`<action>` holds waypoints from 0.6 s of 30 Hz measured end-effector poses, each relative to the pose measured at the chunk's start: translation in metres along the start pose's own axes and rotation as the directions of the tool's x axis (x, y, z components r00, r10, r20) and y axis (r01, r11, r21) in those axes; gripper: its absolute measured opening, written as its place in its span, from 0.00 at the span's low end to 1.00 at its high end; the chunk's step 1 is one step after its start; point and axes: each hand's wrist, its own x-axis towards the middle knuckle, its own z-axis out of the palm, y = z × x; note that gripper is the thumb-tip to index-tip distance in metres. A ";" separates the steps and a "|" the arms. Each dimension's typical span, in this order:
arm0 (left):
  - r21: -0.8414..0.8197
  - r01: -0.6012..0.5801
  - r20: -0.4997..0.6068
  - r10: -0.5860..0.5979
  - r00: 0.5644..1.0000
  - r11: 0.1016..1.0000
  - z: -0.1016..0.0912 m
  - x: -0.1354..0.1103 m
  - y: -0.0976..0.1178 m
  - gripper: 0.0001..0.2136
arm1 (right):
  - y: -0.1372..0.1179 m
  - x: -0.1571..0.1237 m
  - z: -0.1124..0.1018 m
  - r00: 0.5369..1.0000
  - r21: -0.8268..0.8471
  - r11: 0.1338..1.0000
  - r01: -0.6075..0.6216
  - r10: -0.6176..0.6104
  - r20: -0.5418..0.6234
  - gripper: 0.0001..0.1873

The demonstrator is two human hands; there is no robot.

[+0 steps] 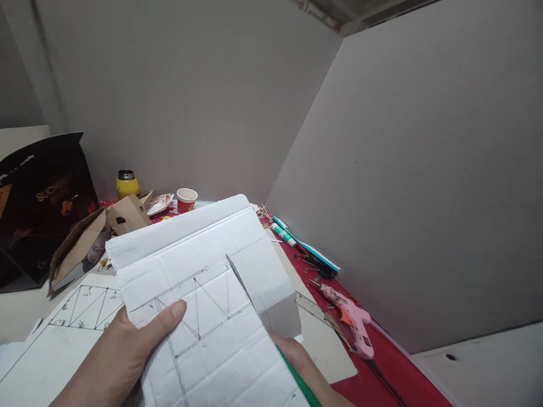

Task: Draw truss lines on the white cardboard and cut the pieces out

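Note:
My left hand (pixel 127 345) grips a folded sheet of white cardboard (pixel 250 350), thumb pressed flat on top and fingers hidden beneath. Pencilled lines and triangles run across the sheet, and a crease follows its far edge. At the right, my right hand (pixel 299 359) is closed around a green handle, partly covered by the cardboard. A dark, pointed scissors blade (pixel 238 276) lies over the sheet along a cut, its tip near a drawn line. Right of the cut, the cardboard bends downward. The other blade is out of sight.
A pink glue gun (pixel 354 325) lies on the red tablecloth at right. Left are a paper with a drawn truss pattern (pixel 91 308), brown cardboard pieces (pixel 129 215) and a black bag (pixel 46 209). A yellow jar (pixel 127 185) and paper cup (pixel 187 200) stand by the wall.

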 end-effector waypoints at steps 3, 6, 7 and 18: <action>-0.021 0.017 0.030 -0.017 0.999 1.000 0.000 0.000 0.002 0.35 | -0.007 -0.003 0.002 1.000 0.013 1.000 -0.007 0.006 0.013 0.28; -0.066 0.037 0.055 -0.033 0.998 0.997 0.000 0.000 0.005 0.36 | -0.006 -0.003 0.004 0.999 0.066 0.997 -0.051 0.051 -0.003 0.27; -0.075 0.039 0.060 -0.035 0.998 0.996 -0.001 0.001 0.005 0.37 | -0.004 -0.003 0.004 0.997 0.102 0.992 -0.071 0.072 -0.008 0.27; -0.032 0.039 0.038 -0.038 0.999 0.999 -0.001 0.006 0.005 0.43 | -0.026 -0.002 0.012 0.977 0.295 0.932 -0.211 0.214 0.025 0.14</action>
